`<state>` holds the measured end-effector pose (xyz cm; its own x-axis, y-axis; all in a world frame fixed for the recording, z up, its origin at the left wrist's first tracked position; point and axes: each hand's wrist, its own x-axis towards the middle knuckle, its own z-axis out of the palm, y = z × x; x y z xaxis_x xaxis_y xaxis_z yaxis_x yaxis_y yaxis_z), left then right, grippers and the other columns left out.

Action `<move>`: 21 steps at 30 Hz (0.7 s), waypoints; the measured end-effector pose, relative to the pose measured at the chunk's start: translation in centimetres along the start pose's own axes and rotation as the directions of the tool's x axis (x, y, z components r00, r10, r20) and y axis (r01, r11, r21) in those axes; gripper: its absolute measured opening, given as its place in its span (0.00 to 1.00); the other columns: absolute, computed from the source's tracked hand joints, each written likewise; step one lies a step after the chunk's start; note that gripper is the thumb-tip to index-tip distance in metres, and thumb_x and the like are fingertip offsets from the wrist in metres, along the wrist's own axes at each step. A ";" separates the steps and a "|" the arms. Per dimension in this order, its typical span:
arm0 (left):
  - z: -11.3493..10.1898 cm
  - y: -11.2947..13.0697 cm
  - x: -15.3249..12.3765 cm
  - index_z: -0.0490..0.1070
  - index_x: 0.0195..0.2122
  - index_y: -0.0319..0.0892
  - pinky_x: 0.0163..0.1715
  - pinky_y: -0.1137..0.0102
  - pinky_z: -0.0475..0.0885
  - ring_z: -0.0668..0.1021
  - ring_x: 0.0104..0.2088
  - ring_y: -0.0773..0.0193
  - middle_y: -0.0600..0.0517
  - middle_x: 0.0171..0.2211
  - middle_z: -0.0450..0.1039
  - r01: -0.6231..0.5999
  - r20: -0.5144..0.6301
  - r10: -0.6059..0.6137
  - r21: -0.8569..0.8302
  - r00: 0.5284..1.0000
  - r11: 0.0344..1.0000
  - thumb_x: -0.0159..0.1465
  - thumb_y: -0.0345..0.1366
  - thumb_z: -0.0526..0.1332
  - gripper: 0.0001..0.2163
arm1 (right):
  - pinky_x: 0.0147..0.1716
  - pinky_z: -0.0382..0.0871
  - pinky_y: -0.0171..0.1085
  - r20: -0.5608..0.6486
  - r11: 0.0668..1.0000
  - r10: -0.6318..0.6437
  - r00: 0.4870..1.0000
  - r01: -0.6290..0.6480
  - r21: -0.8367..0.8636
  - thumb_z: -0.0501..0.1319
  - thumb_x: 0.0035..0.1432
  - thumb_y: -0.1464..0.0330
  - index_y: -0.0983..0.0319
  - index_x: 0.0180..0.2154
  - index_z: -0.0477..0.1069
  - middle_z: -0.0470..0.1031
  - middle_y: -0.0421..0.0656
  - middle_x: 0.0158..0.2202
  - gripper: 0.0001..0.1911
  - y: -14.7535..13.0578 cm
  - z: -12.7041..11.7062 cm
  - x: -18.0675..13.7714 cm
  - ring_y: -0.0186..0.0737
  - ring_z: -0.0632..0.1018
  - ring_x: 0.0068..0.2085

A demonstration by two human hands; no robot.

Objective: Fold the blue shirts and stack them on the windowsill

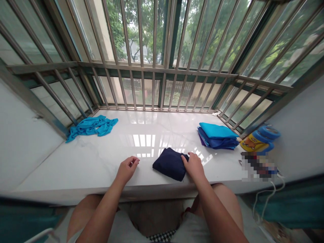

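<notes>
A folded navy cloth lies on the white marble sill near its front edge. My right hand grips the cloth's right edge, fingers curled over it. My left hand hovers just left of the cloth, not touching it, fingers loosely curled with nothing in them. A crumpled turquoise garment lies at the back left. A stack of folded blue and turquoise cloths sits at the back right.
Metal window bars enclose the sill on three sides. A yellow container with blue lids lies on its side at the right, beside a blurred-out item and a white cable. My knees are under the sill's edge.
</notes>
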<state>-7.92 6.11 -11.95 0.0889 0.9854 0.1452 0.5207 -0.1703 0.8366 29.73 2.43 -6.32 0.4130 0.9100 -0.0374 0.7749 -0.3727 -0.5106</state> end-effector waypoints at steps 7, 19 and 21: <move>0.0 -0.3 0.1 0.79 0.35 0.46 0.36 0.65 0.72 0.79 0.30 0.59 0.52 0.33 0.83 0.013 0.020 -0.013 0.013 1.000 1.000 0.69 0.54 0.59 0.18 | 0.53 0.72 0.47 0.241 0.997 -0.009 0.970 0.027 -0.073 0.69 0.62 0.48 0.68 0.58 0.73 0.81 0.61 0.52 0.35 -1.6 2.2 -0.5 0.63 0.81 0.56; 0.1 -0.3 0.1 0.80 0.34 0.46 0.35 0.66 0.71 0.80 0.30 0.58 0.52 0.30 0.82 -0.017 0.033 0.015 0.046 0.999 0.999 0.69 0.52 0.59 0.18 | 0.29 0.71 0.35 0.172 0.864 -0.025 0.985 -0.066 0.500 0.72 0.54 0.49 0.58 0.34 0.72 0.79 0.40 0.29 0.21 3.9 -4.7 3.7 0.44 0.81 0.33; 0.1 -0.3 0.1 0.80 0.34 0.46 0.35 0.66 0.71 0.80 0.31 0.58 0.52 0.30 0.82 -0.014 0.039 0.012 0.052 0.999 0.999 0.69 0.52 0.59 0.18 | 0.31 0.74 0.36 0.093 0.844 -0.011 0.996 -0.040 0.535 0.73 0.53 0.48 0.59 0.35 0.73 0.80 0.42 0.30 0.23 5.0 -7.1 5.9 0.45 0.81 0.34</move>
<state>-8.00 6.27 -12.17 0.1278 0.9826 0.1346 0.5631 -0.1836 0.8057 39.44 4.61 -3.00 0.3580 0.9271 -0.1112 0.3815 -0.2539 -0.8888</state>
